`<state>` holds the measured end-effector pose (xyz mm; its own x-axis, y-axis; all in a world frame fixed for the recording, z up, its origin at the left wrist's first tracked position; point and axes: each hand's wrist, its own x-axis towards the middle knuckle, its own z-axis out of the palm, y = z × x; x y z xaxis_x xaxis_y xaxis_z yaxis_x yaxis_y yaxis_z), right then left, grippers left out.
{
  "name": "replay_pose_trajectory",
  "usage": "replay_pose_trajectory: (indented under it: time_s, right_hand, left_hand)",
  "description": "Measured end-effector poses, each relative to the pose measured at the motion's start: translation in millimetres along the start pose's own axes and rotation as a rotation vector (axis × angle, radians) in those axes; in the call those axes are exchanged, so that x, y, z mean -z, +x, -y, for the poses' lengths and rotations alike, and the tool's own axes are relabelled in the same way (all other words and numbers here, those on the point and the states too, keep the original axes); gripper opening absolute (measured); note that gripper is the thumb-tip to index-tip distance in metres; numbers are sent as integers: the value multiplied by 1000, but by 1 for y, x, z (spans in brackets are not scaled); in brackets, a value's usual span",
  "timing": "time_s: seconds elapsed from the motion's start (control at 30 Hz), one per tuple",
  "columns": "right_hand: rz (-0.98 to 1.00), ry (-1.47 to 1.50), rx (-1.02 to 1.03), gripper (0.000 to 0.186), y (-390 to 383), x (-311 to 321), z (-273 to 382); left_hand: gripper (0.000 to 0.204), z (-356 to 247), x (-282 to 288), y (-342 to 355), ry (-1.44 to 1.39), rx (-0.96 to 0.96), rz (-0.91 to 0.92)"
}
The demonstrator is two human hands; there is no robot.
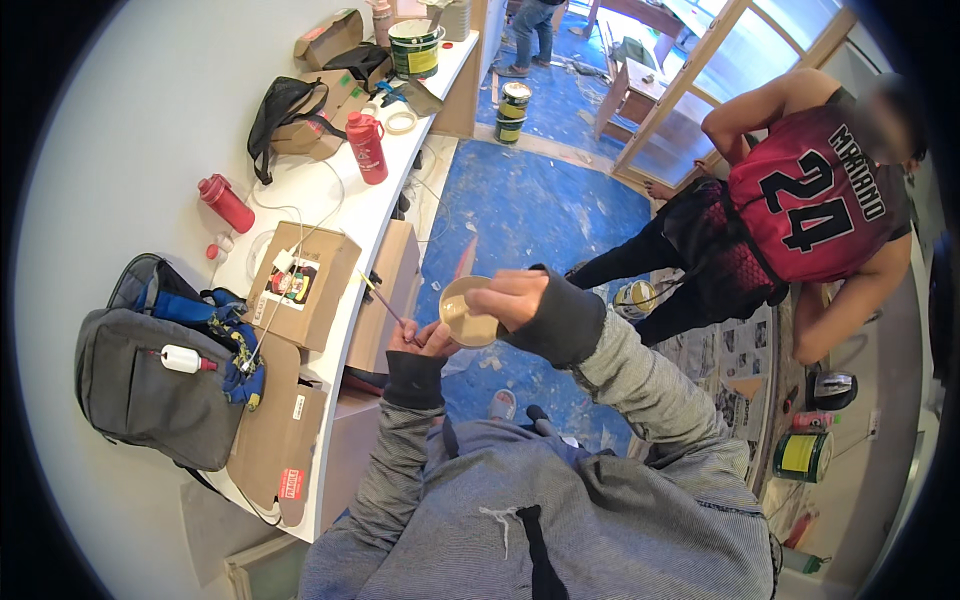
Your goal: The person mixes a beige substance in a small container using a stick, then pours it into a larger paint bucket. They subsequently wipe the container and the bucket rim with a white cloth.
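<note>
My left hand (422, 340) is closed round a thin brush-like stick (384, 297) with a pale tip pointing up-left, its fingertips touching the lower left of a round beige cup or tub (466, 322). My right hand (512, 298) is over that cup, fingers curled at its rim and partly inside; what, if anything, they pinch is hidden. To the left, a cardboard box (330, 280) with a cable across it sits on the white counter (372, 228).
A person in red sportswear (790, 200) bends close on my right beside paint cans (800, 455) and newspaper. Blue floor covering (540, 220) lies ahead, with another person's legs (520, 45) beyond. A grey backpack (150, 380), red bottles (366, 150) and bags crowd the counter.
</note>
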<state>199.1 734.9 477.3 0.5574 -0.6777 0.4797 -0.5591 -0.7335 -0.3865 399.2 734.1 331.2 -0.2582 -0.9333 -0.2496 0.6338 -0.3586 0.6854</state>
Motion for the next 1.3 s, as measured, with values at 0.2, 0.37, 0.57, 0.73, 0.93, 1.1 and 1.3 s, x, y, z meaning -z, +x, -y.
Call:
replay_pose_trajectory:
  time_s: [0.2,0.37,0.57,0.73,0.93,1.1,1.3]
  right_hand:
    - [12,-107,-22,31,-2,9,-5]
    - [20,-45,-44,28,-7,10,4]
    - [-28,4,-60,25,0,4,11]
    - [74,23,-16,28,-14,10,5]
    - [-2,-241,-26,34,-5,10,0]
    - [28,31,-18,31,7,5,13]
    - [99,-118,-61,32,-5,20,-1]
  left_hand:
    - [50,-2,0,-4,-30,-11,1]
    - [48,-4,0,-6,14,-11,9]
    - [47,-2,-4,-7,23,-16,25]
    - [46,-7,-9,-10,45,-28,31]
    - [45,-9,-10,-10,63,-34,38]
    - [45,-7,-13,-7,75,-32,12]
    - [47,-5,-10,-5,16,-51,22]
